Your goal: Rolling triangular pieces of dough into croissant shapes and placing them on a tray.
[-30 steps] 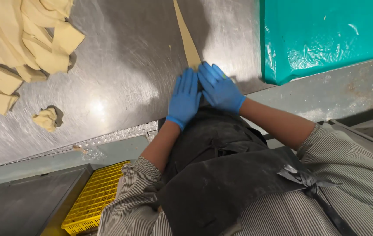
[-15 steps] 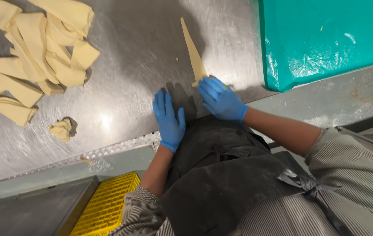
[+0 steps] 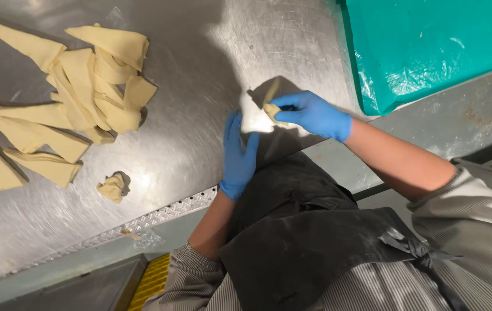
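View: head camera, looking down at the hands.
Tabletop edge: the steel tabletop [image 3: 200, 86] ended in a perforated strip [image 3: 159, 213] just in front of the person's dark apron [image 3: 303, 230].
Open room: bare steel lay between the hands and the dough pile; a teal board [image 3: 430, 46] closed off the right side, near the right hand.
Count, hands: two, both in blue gloves.
Count, dough: one rolled dough piece [image 3: 273, 111], one pile of cut dough triangles [image 3: 67, 103] too overlapped to count, one small dough scrap [image 3: 112, 187].
Right hand [image 3: 315, 115]: fingers curled shut around the rolled dough piece, holding it just above the tabletop.
Left hand [image 3: 239, 152]: fingers straight and spread flat, holding nothing, just beside the dough piece.
Dough piece axis: long axis could not be told; most of it was hidden by the fingers.
Pile position: well apart from both hands, to the left.
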